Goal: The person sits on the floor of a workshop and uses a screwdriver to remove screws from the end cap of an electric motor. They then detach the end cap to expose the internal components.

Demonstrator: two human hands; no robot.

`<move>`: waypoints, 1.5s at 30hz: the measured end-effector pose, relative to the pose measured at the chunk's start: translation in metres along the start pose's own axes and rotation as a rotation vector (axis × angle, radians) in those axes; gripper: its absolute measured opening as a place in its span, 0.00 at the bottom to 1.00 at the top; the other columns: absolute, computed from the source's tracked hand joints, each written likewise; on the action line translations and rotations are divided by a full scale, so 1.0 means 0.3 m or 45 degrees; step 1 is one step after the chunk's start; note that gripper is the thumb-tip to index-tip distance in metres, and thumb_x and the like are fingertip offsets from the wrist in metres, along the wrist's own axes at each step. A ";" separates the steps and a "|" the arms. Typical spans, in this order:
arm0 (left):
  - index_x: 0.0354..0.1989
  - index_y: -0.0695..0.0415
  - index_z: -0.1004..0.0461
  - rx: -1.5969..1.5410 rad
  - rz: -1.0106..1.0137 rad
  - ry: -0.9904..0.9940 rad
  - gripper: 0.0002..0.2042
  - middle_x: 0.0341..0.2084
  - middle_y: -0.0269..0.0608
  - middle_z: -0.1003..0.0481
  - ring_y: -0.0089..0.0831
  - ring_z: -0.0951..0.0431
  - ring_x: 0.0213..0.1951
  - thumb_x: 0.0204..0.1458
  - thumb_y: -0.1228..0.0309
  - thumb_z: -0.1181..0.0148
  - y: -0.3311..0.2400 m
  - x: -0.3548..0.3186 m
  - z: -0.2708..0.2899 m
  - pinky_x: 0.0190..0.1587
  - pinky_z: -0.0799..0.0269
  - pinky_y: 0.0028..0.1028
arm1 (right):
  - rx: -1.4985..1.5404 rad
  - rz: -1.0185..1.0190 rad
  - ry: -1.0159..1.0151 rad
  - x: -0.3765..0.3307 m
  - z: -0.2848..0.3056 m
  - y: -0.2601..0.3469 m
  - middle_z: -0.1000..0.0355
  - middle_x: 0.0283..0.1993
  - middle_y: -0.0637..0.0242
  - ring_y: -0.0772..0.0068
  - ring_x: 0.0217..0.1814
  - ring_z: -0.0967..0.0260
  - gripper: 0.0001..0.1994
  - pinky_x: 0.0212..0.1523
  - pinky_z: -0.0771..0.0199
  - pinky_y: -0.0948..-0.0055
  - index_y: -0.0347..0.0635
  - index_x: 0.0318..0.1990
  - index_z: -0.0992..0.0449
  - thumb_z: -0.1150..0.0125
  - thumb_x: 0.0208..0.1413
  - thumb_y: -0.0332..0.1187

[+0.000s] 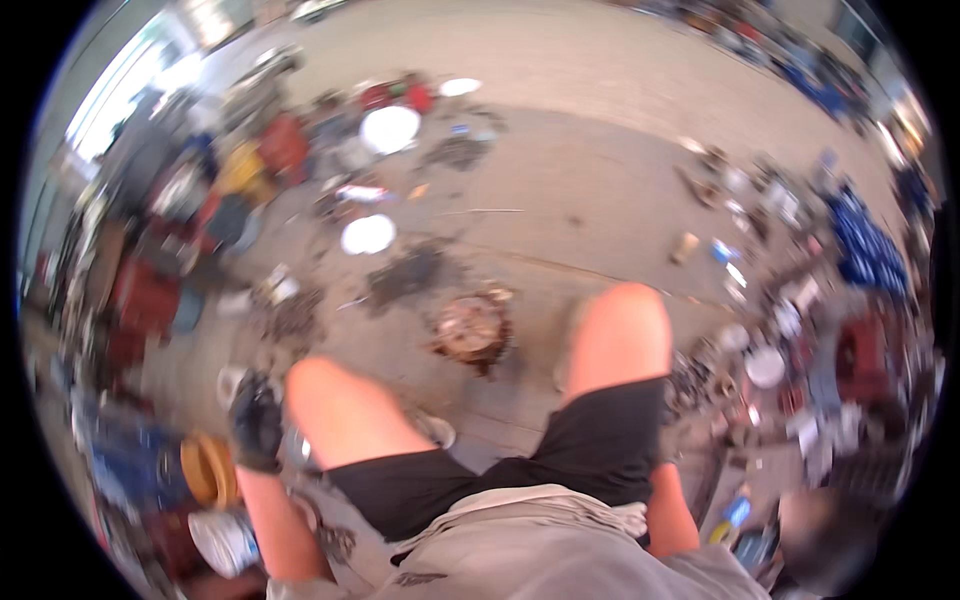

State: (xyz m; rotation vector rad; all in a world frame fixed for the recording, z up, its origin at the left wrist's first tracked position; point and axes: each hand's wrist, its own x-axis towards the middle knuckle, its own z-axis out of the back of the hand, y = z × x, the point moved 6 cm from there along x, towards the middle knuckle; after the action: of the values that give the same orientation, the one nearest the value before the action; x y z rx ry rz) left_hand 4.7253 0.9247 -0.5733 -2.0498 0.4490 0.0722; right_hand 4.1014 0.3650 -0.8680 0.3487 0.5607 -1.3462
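The person is sitting or squatting low, and a round rusty part [470,328] is lying on the floor [540,180], in front of the body and between the two knees [622,325]. The left hand [257,420], which is wearing a black glove, is hanging outside the left knee, just beside a small white round object [231,384]. Whether the glove is touching this object, I cannot tell; blur is also hiding the fingers, so I cannot say if they are spread, pressed together or pinching something. The right forearm [674,510] is going down past the right thigh, and its hand is not showing, so its grip I cannot tell.

In my judgement, the step in hand is a reach or a pause at the left side, while no visible hand is working on the rusty part. The next move is probably calling for a sure hold on whatever is needed there, then a return to the middle. The rusty part is turning its broad face upward (its edge is looking uneven), and it is showing no clear long axis. The white object's direction is remaining unclear.
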 end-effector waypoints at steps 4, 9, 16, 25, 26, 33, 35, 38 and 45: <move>0.50 0.58 0.16 -0.239 0.099 -0.148 0.12 0.46 0.44 0.15 0.35 0.18 0.40 0.69 0.63 0.39 0.046 -0.125 0.332 0.42 0.20 0.30 | 1.918 0.213 -0.513 0.221 0.443 0.034 0.19 0.48 0.61 0.67 0.43 0.22 0.17 0.43 0.21 0.62 0.39 0.61 0.20 0.44 0.76 0.40; 0.30 0.48 0.28 -0.118 0.366 -0.651 0.19 0.13 0.24 0.45 0.23 0.43 0.13 0.70 0.50 0.40 0.384 -0.214 0.653 0.16 0.48 0.27 | 2.319 0.983 -0.628 -0.073 1.197 0.438 0.22 0.54 0.64 0.73 0.46 0.25 0.17 0.46 0.21 0.68 0.32 0.64 0.23 0.46 0.79 0.36; 0.61 0.66 0.22 1.657 0.269 -0.710 0.34 0.42 0.52 0.13 0.46 0.14 0.48 0.54 0.52 0.23 0.558 -0.125 0.736 0.51 0.20 0.44 | 1.240 1.546 -0.880 -0.416 1.378 1.220 0.24 0.49 0.63 0.75 0.46 0.26 0.17 0.49 0.22 0.73 0.32 0.67 0.24 0.50 0.80 0.30; 0.50 0.59 0.16 2.338 0.616 -0.925 0.24 0.43 0.57 0.14 0.55 0.13 0.47 0.60 0.49 0.33 0.651 0.040 1.228 0.52 0.18 0.48 | 0.780 1.441 -0.406 -0.488 1.095 1.474 0.25 0.32 0.69 0.80 0.34 0.28 0.12 0.38 0.27 0.75 0.31 0.58 0.20 0.44 0.74 0.25; 0.48 0.58 0.14 2.351 0.671 -0.943 0.20 0.42 0.56 0.14 0.53 0.12 0.46 0.63 0.52 0.36 0.679 0.009 1.329 0.50 0.17 0.48 | 0.889 1.441 -0.331 -0.496 1.092 1.521 0.24 0.33 0.68 0.80 0.34 0.27 0.12 0.38 0.26 0.76 0.31 0.58 0.20 0.43 0.73 0.25; 0.46 0.57 0.13 2.164 0.521 -0.827 0.11 0.37 0.50 0.13 0.47 0.11 0.41 0.59 0.67 0.31 0.499 0.178 1.253 0.47 0.16 0.44 | 1.160 1.291 -0.199 -0.551 1.122 1.570 0.18 0.39 0.63 0.79 0.39 0.21 0.11 0.40 0.21 0.76 0.32 0.57 0.19 0.39 0.72 0.24; 0.44 0.57 0.14 1.700 0.461 -0.794 0.09 0.30 0.43 0.15 0.38 0.15 0.33 0.59 0.67 0.29 0.360 0.216 1.109 0.37 0.19 0.39 | 1.183 1.292 -0.190 -0.580 1.115 1.551 0.18 0.39 0.64 0.78 0.40 0.21 0.11 0.40 0.21 0.77 0.32 0.57 0.19 0.38 0.72 0.24; 0.42 0.54 0.17 0.863 0.313 -0.683 0.04 0.21 0.29 0.25 0.21 0.28 0.21 0.62 0.69 0.31 0.092 0.182 0.663 0.22 0.35 0.26 | 1.201 1.289 -0.088 -0.583 1.096 1.540 0.18 0.39 0.65 0.79 0.39 0.22 0.11 0.40 0.22 0.77 0.34 0.57 0.18 0.37 0.71 0.25; 0.48 0.45 0.24 -0.157 0.205 0.184 0.05 0.22 0.20 0.38 0.17 0.41 0.20 0.70 0.60 0.40 -0.142 0.188 -0.315 0.21 0.45 0.20 | 1.551 1.466 0.492 -0.672 1.128 1.601 0.31 0.70 0.58 0.69 0.69 0.30 0.33 0.62 0.23 0.62 0.46 0.79 0.37 0.39 0.75 0.52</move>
State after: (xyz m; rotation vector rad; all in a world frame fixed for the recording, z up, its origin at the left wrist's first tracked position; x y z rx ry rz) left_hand 4.7797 0.8466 -0.5036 -2.1448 0.7156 0.0498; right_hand 4.6065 0.4418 -0.5145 1.6518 -0.2668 -0.3118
